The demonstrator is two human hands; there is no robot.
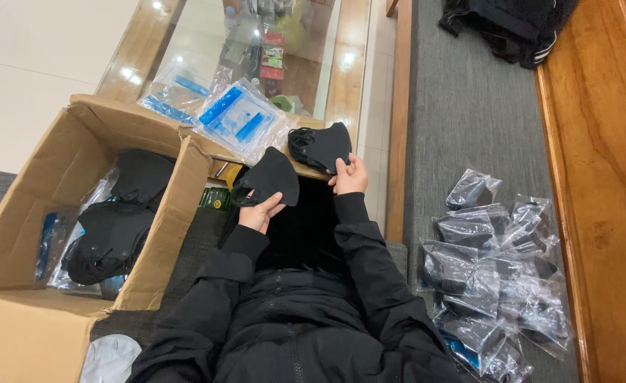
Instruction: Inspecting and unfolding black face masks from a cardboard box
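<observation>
My left hand (260, 211) grips a folded black face mask (270, 177) by its lower edge, just in front of my lap. My right hand (350, 176) pinches the bottom of a small stack of black masks (321, 147) that rests on the wooden edge of the glass table (345, 78). Both arms are in black jacket sleeves. The two masks are a little apart, side by side.
An open cardboard box (51, 177) at my left holds more black masks. Clear zip bags with blue strips (238, 120) lie on the glass table. A pile of bagged masks (494, 262) sits on the grey cushion at my right, beside a wooden armrest (604, 177).
</observation>
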